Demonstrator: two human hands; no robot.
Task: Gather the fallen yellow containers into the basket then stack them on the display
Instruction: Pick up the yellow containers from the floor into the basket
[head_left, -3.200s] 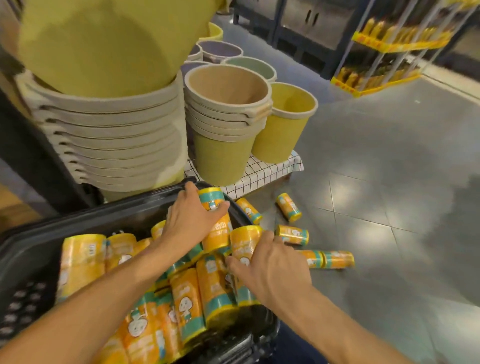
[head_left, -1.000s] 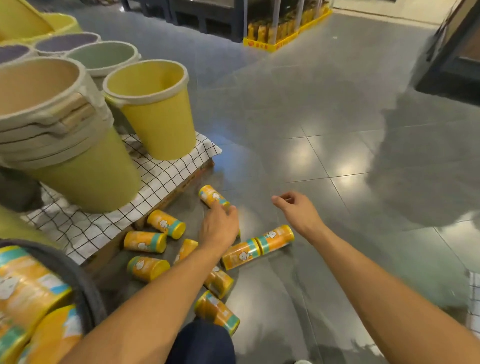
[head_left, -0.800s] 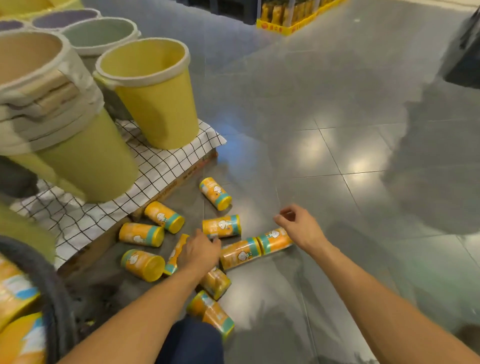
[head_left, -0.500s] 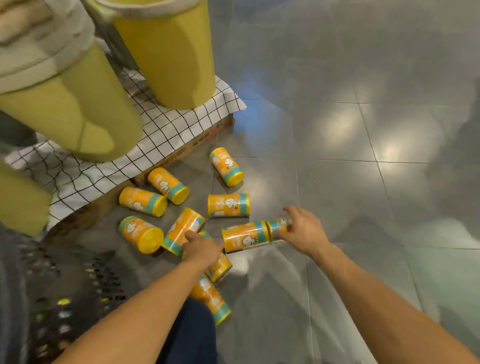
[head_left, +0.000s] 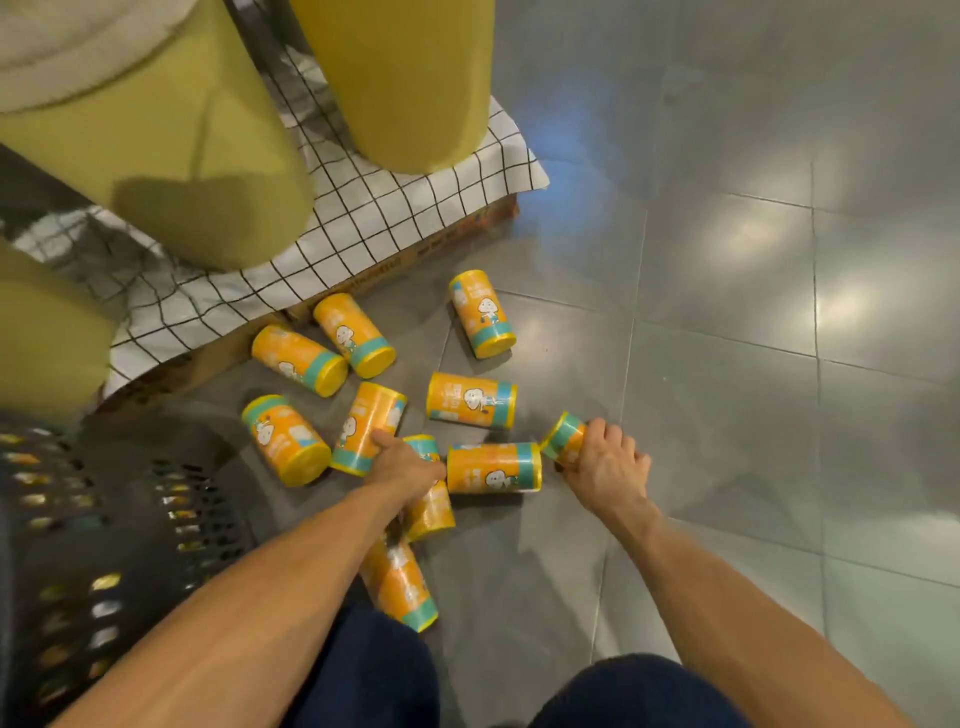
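Down on the grey floor (head_left: 727, 415), the dark basket (head_left: 104, 545) stands at far left, near loose yellow cans (head_left: 470, 400) lying on their sides. The left hand (head_left: 402, 470) curls over a middle can (head_left: 434, 512), thumb out. The right hand (head_left: 605, 467) grips the far-right can (head_left: 563, 439), fingers wrapped round it, just beside the next one's end.

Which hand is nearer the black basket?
Left. The left hand grips a can on the floor just right of the basket; the right hand grips the rightmost can, farther from it.
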